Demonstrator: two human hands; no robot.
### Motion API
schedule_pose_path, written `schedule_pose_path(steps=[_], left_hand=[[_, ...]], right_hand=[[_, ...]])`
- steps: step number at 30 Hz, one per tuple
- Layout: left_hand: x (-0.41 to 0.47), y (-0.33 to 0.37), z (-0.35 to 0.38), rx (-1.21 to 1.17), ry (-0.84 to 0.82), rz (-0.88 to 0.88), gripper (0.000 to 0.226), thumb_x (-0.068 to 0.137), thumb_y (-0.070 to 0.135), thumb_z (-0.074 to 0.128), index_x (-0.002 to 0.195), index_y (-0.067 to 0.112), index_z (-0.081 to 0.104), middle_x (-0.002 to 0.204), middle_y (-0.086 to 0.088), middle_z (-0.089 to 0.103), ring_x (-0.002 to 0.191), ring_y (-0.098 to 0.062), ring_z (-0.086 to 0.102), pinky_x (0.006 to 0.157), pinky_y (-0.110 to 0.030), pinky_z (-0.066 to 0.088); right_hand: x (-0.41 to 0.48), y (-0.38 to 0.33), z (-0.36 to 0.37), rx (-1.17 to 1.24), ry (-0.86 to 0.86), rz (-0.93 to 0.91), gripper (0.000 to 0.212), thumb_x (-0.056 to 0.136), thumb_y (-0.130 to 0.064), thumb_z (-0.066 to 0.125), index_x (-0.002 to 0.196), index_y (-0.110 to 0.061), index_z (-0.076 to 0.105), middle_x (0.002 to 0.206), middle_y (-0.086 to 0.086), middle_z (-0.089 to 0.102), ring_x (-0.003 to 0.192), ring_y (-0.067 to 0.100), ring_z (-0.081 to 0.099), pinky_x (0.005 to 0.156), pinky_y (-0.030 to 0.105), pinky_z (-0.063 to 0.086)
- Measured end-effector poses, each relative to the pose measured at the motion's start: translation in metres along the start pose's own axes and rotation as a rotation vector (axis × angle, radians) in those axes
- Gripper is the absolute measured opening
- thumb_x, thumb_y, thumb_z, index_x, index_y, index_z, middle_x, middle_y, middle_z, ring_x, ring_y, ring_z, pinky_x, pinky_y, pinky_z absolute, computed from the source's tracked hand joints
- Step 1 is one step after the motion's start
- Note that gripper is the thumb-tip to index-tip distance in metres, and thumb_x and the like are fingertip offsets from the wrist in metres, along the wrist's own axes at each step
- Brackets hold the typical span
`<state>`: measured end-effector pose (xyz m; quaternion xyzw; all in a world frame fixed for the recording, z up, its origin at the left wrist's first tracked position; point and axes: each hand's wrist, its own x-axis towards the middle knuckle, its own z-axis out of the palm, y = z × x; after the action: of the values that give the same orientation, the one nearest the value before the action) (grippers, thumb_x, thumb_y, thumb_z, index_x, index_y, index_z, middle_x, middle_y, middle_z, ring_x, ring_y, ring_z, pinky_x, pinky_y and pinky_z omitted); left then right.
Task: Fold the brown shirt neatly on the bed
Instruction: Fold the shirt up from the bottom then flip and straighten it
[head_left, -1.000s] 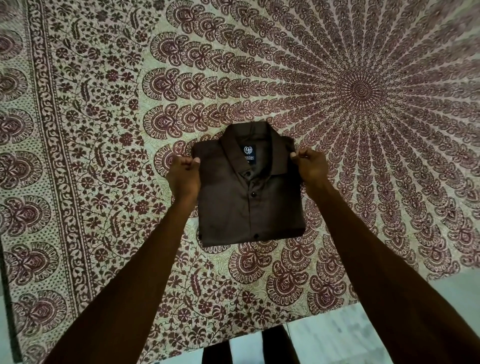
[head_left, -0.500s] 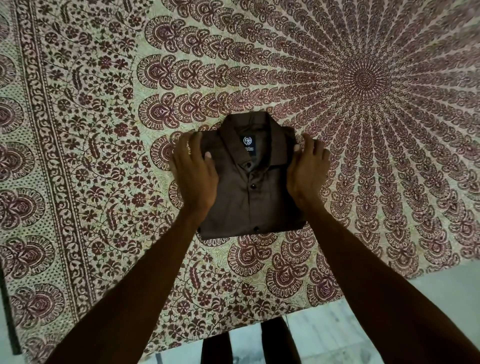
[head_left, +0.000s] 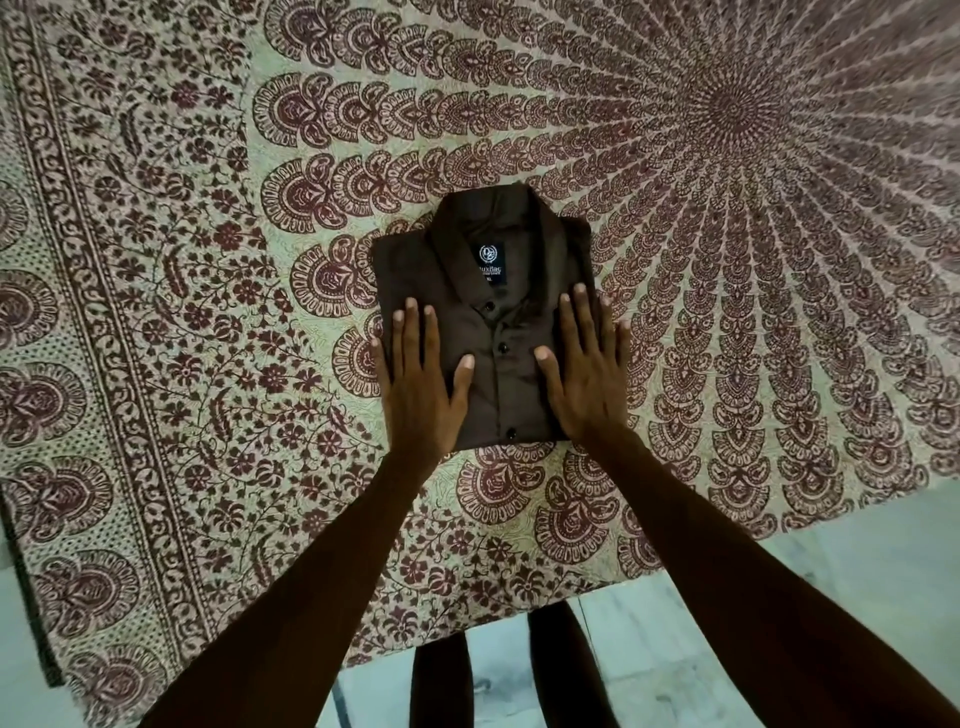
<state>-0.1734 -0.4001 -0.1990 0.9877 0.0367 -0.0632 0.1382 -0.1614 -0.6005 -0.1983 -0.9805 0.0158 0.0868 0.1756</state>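
Observation:
The brown shirt (head_left: 498, 291) lies folded into a compact rectangle on the bed, collar at the far end, buttons and a dark neck label facing up. My left hand (head_left: 421, 379) rests flat on its lower left part, fingers spread, little finger over the left edge. My right hand (head_left: 584, 374) lies flat on the lower right part, fingers apart, outer fingers over the right edge. Neither hand grips the cloth.
The bed is covered by a cream and maroon mandala-print sheet (head_left: 208, 312), its centre medallion (head_left: 732, 104) at the upper right. The bed's near edge runs along the bottom, with pale floor (head_left: 857, 571) and my legs (head_left: 519, 675) below it.
My hands let go of the shirt's shoulders, opened flat, and slid down from the upper part toward the shirt's near end. The shirt stayed folded in place.

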Motion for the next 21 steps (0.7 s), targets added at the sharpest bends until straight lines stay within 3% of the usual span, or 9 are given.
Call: schedule_pose_path(steps=[2, 4, 6, 8, 11, 14, 15, 18, 21], left_hand=[[0.000, 0.000, -0.008, -0.147, 0.094, -0.114, 0.063, 0.098, 0.048, 0.040, 0.150, 0.013, 0.030, 0.158, -0.009, 0.024, 0.146, -0.024, 0.021, 0.118, -0.042, 0.017], [0.006, 0.001, -0.019, -0.356, 0.161, -0.367, 0.060, 0.095, 0.046, 0.048, 0.144, 0.012, 0.039, 0.145, -0.013, 0.039, 0.132, -0.026, 0.038, 0.108, -0.042, 0.035], [0.015, 0.001, -0.029, -0.510, 0.106, -0.559, 0.054, 0.093, 0.046, 0.051, 0.133, 0.009, 0.049, 0.129, -0.014, 0.051, 0.116, -0.026, 0.048, 0.091, -0.038, 0.045], [0.023, -0.002, -0.032, -0.640, -0.002, -0.669, 0.052, 0.092, 0.047, 0.055, 0.121, 0.004, 0.056, 0.117, -0.014, 0.059, 0.104, -0.027, 0.055, 0.078, -0.032, 0.043], [0.033, -0.010, -0.033, -0.739, -0.118, -0.807, 0.060, 0.086, 0.052, 0.061, 0.119, 0.003, 0.056, 0.118, -0.016, 0.062, 0.105, -0.032, 0.060, 0.086, -0.038, 0.050], [0.037, -0.011, -0.034, -0.700, -0.172, -0.779, 0.059, 0.086, 0.054, 0.060, 0.117, 0.004, 0.060, 0.117, -0.017, 0.064, 0.107, -0.035, 0.061, 0.092, -0.046, 0.051], [0.037, -0.009, -0.035, -0.681, -0.161, -0.746, 0.058, 0.088, 0.054, 0.057, 0.117, 0.005, 0.062, 0.116, -0.017, 0.065, 0.107, -0.035, 0.061, 0.091, -0.044, 0.051], [0.028, -0.004, -0.040, -0.629, -0.122, -0.638, 0.052, 0.094, 0.048, 0.050, 0.122, 0.004, 0.057, 0.119, -0.018, 0.062, 0.108, -0.035, 0.059, 0.085, -0.034, 0.045], [0.011, -0.003, -0.046, -0.749, -0.148, -0.605, 0.048, 0.098, 0.038, 0.049, 0.128, 0.002, 0.048, 0.125, -0.019, 0.058, 0.112, -0.033, 0.057, 0.081, -0.026, 0.040]], right_hand=[[0.003, -0.003, -0.010, 0.160, 0.126, 0.104, 0.058, 0.101, -0.045, 0.038, 0.149, -0.015, 0.030, 0.157, 0.009, 0.027, 0.143, 0.028, 0.028, 0.114, 0.046, 0.029], [0.012, -0.001, -0.024, 0.328, 0.225, 0.283, 0.054, 0.099, -0.044, 0.045, 0.142, -0.011, 0.040, 0.142, 0.014, 0.044, 0.124, 0.028, 0.049, 0.098, 0.040, 0.046], [0.024, 0.001, -0.034, 0.407, 0.165, 0.428, 0.056, 0.096, -0.049, 0.048, 0.133, -0.008, 0.048, 0.128, 0.014, 0.056, 0.113, 0.029, 0.057, 0.087, 0.033, 0.045], [0.030, 0.005, -0.037, 0.431, 0.017, 0.517, 0.058, 0.092, -0.055, 0.052, 0.126, -0.008, 0.053, 0.119, 0.013, 0.063, 0.109, 0.031, 0.060, 0.085, 0.034, 0.044], [0.036, 0.011, -0.037, 0.523, -0.097, 0.634, 0.059, 0.085, -0.054, 0.064, 0.121, -0.008, 0.054, 0.112, 0.010, 0.067, 0.105, 0.028, 0.062, 0.082, 0.032, 0.044], [0.046, 0.017, -0.038, 0.628, -0.172, 0.658, 0.040, 0.083, -0.050, 0.070, 0.088, -0.010, 0.065, 0.086, 0.007, 0.067, 0.090, 0.026, 0.064, 0.068, 0.027, 0.043], [0.049, 0.018, -0.040, 0.653, -0.211, 0.649, 0.037, 0.083, -0.047, 0.069, 0.085, -0.010, 0.068, 0.085, 0.009, 0.068, 0.088, 0.027, 0.064, 0.069, 0.029, 0.046], [0.048, 0.017, -0.043, 0.673, -0.242, 0.607, 0.043, 0.086, -0.045, 0.067, 0.108, -0.008, 0.071, 0.105, 0.013, 0.071, 0.099, 0.029, 0.065, 0.087, 0.035, 0.051], [0.032, 0.013, -0.050, 0.718, -0.238, 0.499, 0.039, 0.092, -0.039, 0.062, 0.116, -0.009, 0.065, 0.111, 0.012, 0.068, 0.099, 0.027, 0.062, 0.087, 0.039, 0.051]])
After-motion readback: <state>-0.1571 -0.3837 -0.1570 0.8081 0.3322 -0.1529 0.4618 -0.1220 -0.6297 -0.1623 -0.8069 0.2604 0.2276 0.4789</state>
